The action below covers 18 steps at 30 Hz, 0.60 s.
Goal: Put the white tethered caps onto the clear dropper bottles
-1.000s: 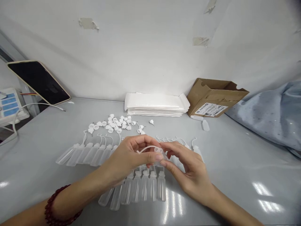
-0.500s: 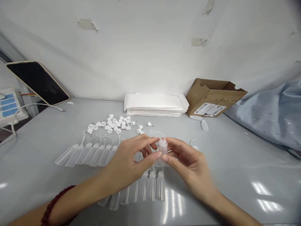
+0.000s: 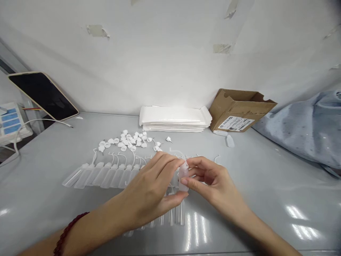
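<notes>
Pinching one bottle (image 3: 183, 175) with left hand (image 3: 153, 186) and right hand (image 3: 215, 182) inside the counter's near edge (image 3: 207, 250), I could drop it squeezing unevenly.

Hands meet at a small bottle (image 3: 183, 172): a person's left hand (image 3: 151, 186) arches over its left side, fingertips at its neck, thumb at its base, as the right hand (image 3: 217, 185) pinches its right side. The left forearm (image 3: 112, 217) and right forearm (image 3: 255, 220) slant toward it, bare.
</notes>
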{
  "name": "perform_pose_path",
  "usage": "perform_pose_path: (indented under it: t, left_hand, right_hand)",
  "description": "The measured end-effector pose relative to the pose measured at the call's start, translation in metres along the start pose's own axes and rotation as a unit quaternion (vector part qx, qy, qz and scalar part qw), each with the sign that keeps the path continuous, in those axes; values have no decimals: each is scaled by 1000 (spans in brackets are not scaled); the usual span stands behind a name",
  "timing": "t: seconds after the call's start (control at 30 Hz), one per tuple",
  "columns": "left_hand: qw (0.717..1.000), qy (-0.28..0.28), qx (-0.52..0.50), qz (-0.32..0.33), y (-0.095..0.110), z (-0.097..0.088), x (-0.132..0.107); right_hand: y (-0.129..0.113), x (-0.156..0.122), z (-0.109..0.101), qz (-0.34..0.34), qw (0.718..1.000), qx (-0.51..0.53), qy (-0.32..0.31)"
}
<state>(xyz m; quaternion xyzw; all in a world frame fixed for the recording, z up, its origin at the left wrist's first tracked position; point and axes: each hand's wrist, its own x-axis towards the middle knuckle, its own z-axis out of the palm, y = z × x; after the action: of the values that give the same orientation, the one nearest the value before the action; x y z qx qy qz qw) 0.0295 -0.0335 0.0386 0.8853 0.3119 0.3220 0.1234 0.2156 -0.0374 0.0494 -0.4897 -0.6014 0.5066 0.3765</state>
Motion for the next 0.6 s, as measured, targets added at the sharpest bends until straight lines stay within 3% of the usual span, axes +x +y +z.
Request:
perform_pose_path:
  t: [0.13, 0.2, 0.3, 0.43, 0.6]
  left_hand:
    - [998, -59, -23, -3, 7, 4, -2]
    - [996, -81, -37, 6, 11, 9, -4]
    - [991, -123, -52, 14, 18, 16, -5]
    - [986, -164, -22, 12, 25, 27, -6]
    - [985, -164, 53, 25, 24, 37, -8]
  right_hand:
    - [-6, 1, -25, 48, 982, -54, -172]
    - [-8, 0, -37, 62, 968, -90, -224]
    - [-8, 1, -51, 73, 964, -138, -214]
    - [-10, 3, -57, 74, 976, -122, -167]
    - [-10, 2, -56, 60, 979, -108, -161]
